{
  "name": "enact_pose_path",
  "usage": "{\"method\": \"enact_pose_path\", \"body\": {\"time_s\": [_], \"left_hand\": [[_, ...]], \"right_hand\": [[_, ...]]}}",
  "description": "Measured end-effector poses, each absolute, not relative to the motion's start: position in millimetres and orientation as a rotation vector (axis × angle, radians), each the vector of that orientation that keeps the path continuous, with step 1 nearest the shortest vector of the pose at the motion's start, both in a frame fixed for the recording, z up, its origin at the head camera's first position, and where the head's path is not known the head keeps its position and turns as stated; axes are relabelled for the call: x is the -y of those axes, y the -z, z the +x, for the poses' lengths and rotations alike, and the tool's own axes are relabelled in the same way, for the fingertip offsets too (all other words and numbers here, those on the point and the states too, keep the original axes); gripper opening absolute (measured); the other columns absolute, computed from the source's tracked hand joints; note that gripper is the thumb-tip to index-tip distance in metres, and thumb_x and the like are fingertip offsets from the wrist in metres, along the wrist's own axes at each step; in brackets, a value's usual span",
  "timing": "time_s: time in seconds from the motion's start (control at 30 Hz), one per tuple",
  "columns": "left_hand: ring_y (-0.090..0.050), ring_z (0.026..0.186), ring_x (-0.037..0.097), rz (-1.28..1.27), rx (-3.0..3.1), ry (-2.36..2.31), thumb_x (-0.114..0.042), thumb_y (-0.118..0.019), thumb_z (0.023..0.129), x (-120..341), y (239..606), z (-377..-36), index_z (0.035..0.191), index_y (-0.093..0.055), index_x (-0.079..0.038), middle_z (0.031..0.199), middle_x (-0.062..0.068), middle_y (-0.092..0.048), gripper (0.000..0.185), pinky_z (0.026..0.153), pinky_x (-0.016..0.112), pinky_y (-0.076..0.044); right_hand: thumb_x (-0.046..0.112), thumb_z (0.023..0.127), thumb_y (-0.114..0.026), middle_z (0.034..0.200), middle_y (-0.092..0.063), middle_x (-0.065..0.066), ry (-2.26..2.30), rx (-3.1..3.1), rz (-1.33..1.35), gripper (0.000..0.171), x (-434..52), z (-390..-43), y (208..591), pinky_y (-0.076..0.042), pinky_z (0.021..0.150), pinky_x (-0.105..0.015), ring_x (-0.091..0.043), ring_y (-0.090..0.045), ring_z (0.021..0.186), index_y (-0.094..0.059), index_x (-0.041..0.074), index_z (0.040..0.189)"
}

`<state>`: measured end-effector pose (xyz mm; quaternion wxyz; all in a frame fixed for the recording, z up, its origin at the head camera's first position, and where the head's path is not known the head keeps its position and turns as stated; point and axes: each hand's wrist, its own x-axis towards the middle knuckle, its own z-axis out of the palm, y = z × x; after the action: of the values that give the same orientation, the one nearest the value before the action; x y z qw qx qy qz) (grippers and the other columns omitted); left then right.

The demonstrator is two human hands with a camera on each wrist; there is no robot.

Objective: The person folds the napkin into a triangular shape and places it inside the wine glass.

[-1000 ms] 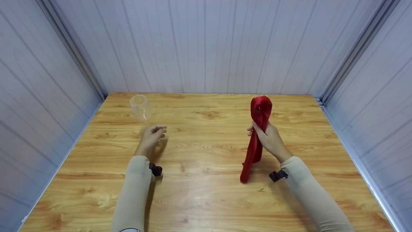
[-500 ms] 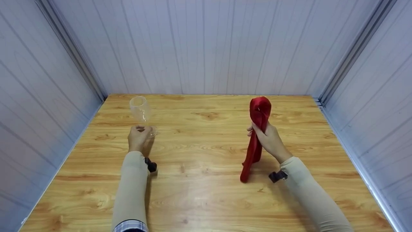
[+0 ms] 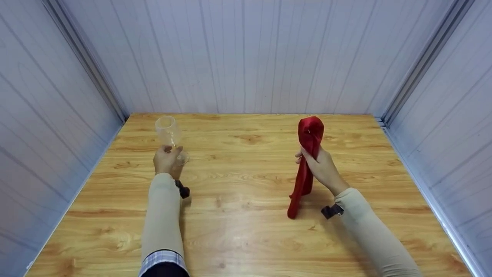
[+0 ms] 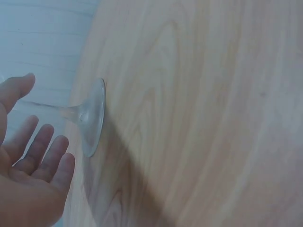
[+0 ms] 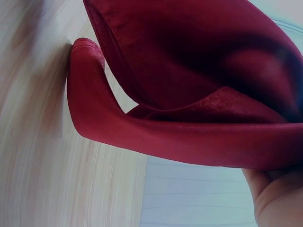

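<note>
A clear wine glass [image 3: 168,134] stands upright at the back left of the wooden table. My left hand [image 3: 164,161] is right at its stem. In the left wrist view, the stem runs between the raised thumb and the loosely bent fingers [image 4: 45,151], which are spread apart, and the glass's foot [image 4: 96,120] rests on the wood. On the right side, my right hand [image 3: 324,169] grips a folded strip of red satin cloth [image 3: 309,140] around its middle. Its top loops over above the hand, while its tail hangs down to the tabletop. The cloth hides most of the right fingers.
Pale panelled walls enclose the wooden table [image 3: 238,192] at the back [image 3: 246,57] and both sides. Small black cameras are strapped at the left wrist [image 3: 183,190] and right wrist [image 3: 331,211].
My left hand has moved left and then forward, from beside the wine glass to its stem. The right hand and the red satin cloth have stayed almost still.
</note>
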<state>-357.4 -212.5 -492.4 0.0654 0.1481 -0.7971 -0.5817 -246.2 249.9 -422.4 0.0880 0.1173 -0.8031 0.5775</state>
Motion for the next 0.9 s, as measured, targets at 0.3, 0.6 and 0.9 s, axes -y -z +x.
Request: {"method": "enact_pose_path", "body": {"time_s": [0.3, 0.6, 0.9], "left_hand": [[-0.049, 0.130, 0.032, 0.532, 2.341, 1.858, -0.032, -0.062, 0.100, 204.2, 487.3, -361.7, 0.132, -0.057, 0.003, 0.139, 0.019, -0.055, 0.049, 0.109, 0.043, -0.037], [-0.055, 0.115, 0.024, 0.582, 2.214, 1.872, -0.028, -0.066, 0.098, 203.5, 496.8, -364.1, 0.126, -0.064, 0.001, 0.126, 0.014, -0.062, 0.040, 0.099, 0.036, -0.044], [-0.059, 0.115, 0.027, 0.569, 2.256, 1.755, -0.028, -0.067, 0.098, 198.3, 495.2, -360.5, 0.121, -0.069, 0.001, 0.123, 0.016, -0.065, 0.037, 0.097, 0.036, -0.047]], "right_hand": [[0.014, 0.106, -0.051, 0.099, -0.069, -0.014, -1.743, 2.382, 0.373, 0.019, -251.6, -246.2, 423.2, -0.056, 0.080, -0.033, -0.039, -0.069, 0.092, -0.053, -0.002, 0.115], [0.017, 0.106, -0.051, 0.097, -0.070, -0.011, -1.727, 2.410, 0.342, 0.021, -253.1, -246.1, 421.8, -0.055, 0.079, -0.031, -0.037, -0.069, 0.093, -0.053, -0.001, 0.116], [0.016, 0.106, -0.051, 0.100, -0.069, -0.015, -1.719, 2.397, 0.369, 0.023, -255.9, -247.9, 423.0, -0.055, 0.080, -0.030, -0.039, -0.069, 0.093, -0.053, -0.005, 0.114]]}}
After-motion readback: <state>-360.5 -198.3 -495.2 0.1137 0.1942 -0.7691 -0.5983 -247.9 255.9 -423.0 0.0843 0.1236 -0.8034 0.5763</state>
